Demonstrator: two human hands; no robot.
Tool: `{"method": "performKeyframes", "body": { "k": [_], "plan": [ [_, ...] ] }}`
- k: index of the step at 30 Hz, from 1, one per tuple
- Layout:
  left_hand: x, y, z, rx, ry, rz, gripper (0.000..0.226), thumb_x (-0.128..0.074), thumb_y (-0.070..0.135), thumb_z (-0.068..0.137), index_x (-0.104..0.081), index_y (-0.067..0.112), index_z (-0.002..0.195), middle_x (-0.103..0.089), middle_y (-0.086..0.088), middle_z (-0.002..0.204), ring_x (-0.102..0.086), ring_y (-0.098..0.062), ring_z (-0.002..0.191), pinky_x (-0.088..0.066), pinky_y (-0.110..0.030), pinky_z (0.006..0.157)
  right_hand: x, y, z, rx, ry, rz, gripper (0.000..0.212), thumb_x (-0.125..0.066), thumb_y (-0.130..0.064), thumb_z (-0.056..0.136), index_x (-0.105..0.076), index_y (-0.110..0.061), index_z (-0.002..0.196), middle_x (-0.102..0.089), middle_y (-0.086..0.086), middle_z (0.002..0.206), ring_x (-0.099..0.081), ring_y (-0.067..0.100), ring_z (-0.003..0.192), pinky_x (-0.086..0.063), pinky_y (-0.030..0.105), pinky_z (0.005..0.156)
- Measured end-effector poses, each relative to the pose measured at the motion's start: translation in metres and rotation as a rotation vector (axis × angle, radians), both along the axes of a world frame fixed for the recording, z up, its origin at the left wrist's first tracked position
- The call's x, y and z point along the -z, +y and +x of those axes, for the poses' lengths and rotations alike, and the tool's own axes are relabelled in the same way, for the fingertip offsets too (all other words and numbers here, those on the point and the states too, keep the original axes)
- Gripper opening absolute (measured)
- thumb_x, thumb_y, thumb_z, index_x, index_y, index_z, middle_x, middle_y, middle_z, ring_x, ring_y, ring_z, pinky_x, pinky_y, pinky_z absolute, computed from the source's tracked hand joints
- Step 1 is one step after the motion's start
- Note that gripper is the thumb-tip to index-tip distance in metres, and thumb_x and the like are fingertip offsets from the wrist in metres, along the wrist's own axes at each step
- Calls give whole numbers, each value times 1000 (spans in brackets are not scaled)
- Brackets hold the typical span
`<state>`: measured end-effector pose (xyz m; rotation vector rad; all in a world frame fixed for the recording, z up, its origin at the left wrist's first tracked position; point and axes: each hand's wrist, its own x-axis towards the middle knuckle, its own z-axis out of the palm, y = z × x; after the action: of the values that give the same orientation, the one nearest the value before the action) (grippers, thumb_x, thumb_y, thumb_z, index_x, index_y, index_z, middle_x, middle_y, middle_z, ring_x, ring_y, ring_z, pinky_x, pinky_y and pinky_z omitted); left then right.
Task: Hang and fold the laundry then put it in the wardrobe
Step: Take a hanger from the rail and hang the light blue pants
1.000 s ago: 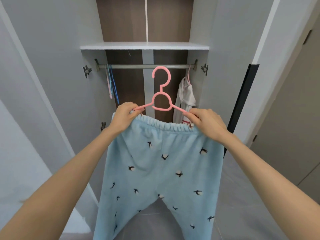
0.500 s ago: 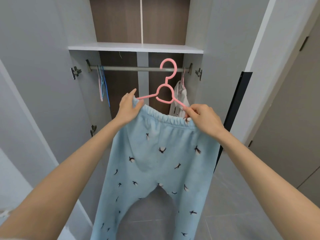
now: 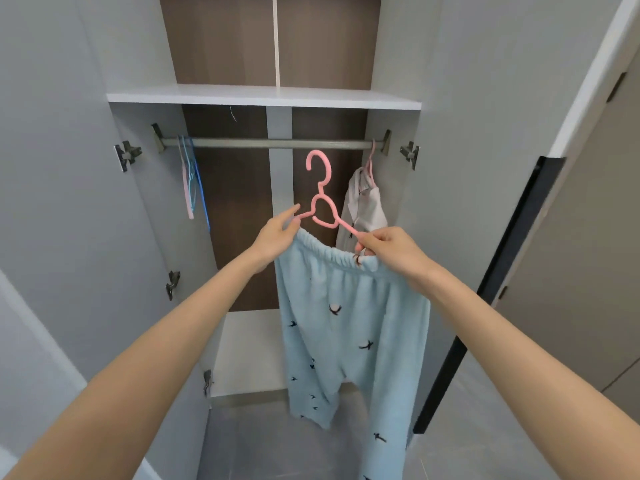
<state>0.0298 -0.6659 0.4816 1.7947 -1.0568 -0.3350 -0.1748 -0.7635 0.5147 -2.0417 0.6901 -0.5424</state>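
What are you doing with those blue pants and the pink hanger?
A person is hanging laundry in an open wardrobe. Light blue pants with little birds sit on a pink hanger. The left hand pinches its left end, the right hand grips its right end. The hook is below the rail, not yet on it. A white garment already hangs at the rail's right end.

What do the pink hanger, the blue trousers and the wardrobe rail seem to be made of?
The pink hanger looks like flocked or coated plastic: thin, matte, slightly fuzzy outline. The blue trousers seem soft fleece: fluffy matte surface, gathered elastic waistband. The rail is probably metal: smooth, grey, dull sheen.
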Motion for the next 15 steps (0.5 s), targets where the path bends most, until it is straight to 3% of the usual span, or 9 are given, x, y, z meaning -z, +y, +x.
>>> {"method": "performKeyframes", "body": {
  "k": [2,4,7,9,12,15],
  "plan": [
    [4,-19,20,73,31,-27,43,-37,23,102,-34,18,145,-34,-2,150,-31,-19,139,-32,-44,112,3,-11,22,25,-12,50,35,-49,-27,98,-64,-14,69,-52,-3,65,-46,9,65,-38,19,68],
    [4,-39,40,136,69,-32,42,-35,19,103,-35,18,145,-37,5,146,-32,-12,134,-37,-34,108,3,-23,44,51,-20,98,34,-49,-27,98,-62,-14,70,-53,-4,65,-47,6,66,-38,16,68],
    [-2,-70,69,192,81,-11,42,-34,17,103,-34,20,145,-37,9,129,-42,-1,110,-44,-14,77,-1,-42,78,89,-39,140,34,-49,-25,98,-59,-14,68,-50,-8,60,-46,2,60,-37,14,66],
    [-4,-92,91,222,94,-14,42,-34,19,103,-34,24,145,-35,8,126,-44,1,98,-42,-15,73,-3,-55,100,120,-77,172,35,-49,-23,98,-57,-14,65,-47,-7,57,-43,0,53,-38,10,59],
    [-3,-119,117,298,138,-28,43,-34,22,103,-32,31,145,-32,10,138,-37,-4,120,-44,-17,78,-2,-72,131,167,-144,206,39,-49,-19,98,-53,-16,59,-49,5,71,-47,10,71,-37,6,55],
    [-2,-142,135,332,203,-39,45,-36,24,102,-30,30,146,-22,5,155,-27,-14,139,-43,-27,91,2,-88,158,216,-175,226,43,-49,-20,98,-49,-18,55,-49,5,70,-44,14,71,-38,17,63]
  ]
}}
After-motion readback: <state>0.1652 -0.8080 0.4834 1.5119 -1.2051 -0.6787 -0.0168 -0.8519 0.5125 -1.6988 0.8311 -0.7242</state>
